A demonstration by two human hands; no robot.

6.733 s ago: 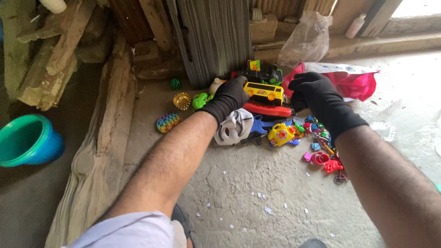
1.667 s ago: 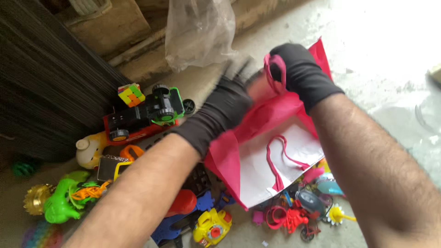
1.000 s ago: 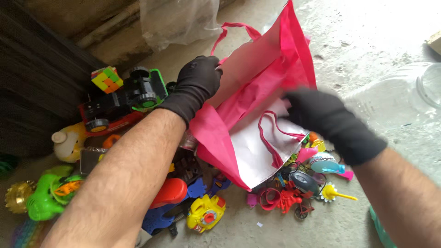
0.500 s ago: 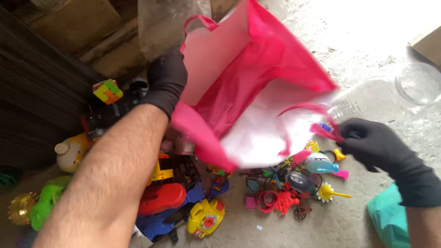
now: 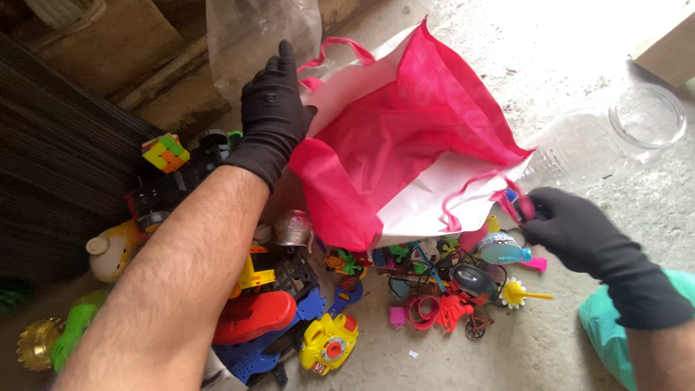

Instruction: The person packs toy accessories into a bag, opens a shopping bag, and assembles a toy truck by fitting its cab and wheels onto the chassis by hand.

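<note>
The large pink-and-white fabric tote bag (image 5: 405, 137) is lying open-mouthed on the grey concrete floor (image 5: 550, 43), filling the centre of the view from about twelve to three o'clock. Nothing is showing inside it, and the toys are all lying outside, so I judge the work to be barely begun.

The left hand in a black glove (image 5: 271, 116) is pressing against the bag's near rim at eleven o'clock, fingers mostly straight and spread, seemingly propping the cloth open rather than gripping it. The right hand in a black glove (image 5: 572, 228) is sitting at four o'clock, fingers curled and pinching the bag's thin pink strap (image 5: 517, 203).

The jumbled heap of plastic toys (image 5: 318, 304) is spreading from six to nine o'clock, crowding the bag's lower edge. A clear glass jar (image 5: 644, 116) is lying at two o'clock, apart from the bag. A crumpled clear plastic bag (image 5: 246, 32) is leaning at twelve. A yellow toy camera (image 5: 329, 344) is sitting at six, a multicoloured puzzle cube (image 5: 165, 152) at ten.
</note>
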